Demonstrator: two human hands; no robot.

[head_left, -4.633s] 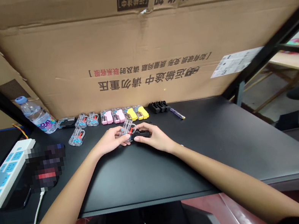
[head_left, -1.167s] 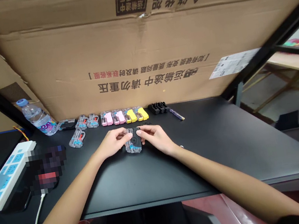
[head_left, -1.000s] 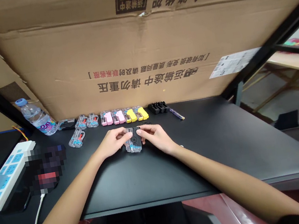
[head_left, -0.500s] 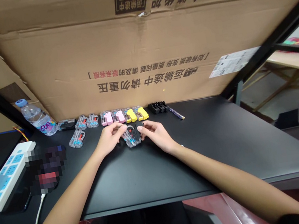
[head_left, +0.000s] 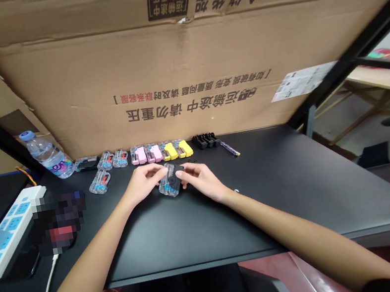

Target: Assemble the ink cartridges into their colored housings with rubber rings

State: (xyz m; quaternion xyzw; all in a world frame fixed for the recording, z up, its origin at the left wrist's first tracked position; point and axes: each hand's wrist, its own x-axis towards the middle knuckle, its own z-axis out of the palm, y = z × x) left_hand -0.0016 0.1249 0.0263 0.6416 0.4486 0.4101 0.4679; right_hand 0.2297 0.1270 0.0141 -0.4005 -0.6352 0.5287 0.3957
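Observation:
Between both hands is a small clear plastic casing (head_left: 166, 187) with blue parts inside, tilted above the black table. My left hand (head_left: 144, 182) pinches its upper left edge between thumb and fingers. A black plastic cover (head_left: 175, 175) lies against the casing's right side, and the thumb of my right hand (head_left: 200, 177) presses on it. The fingers of that hand are curled behind, partly hidden. Whether the cover is fixed to the casing I cannot tell. Some small dark bits (head_left: 190, 161) lie on the table just beyond my right hand.
Along the cardboard wall (head_left: 187, 61) stand clear casings (head_left: 120, 157), pink-covered ones (head_left: 139, 155), yellow-covered ones (head_left: 184, 148) and black parts (head_left: 205, 140). A purple screwdriver-like tool (head_left: 230, 148) lies to their right. A bottle (head_left: 49, 156), power strip (head_left: 10, 234) and phone (head_left: 22, 257) occupy the left.
The black cover has shifted left from beside the casing to lie over its right part, hiding the red piece. The casing has come slightly down and toward me.

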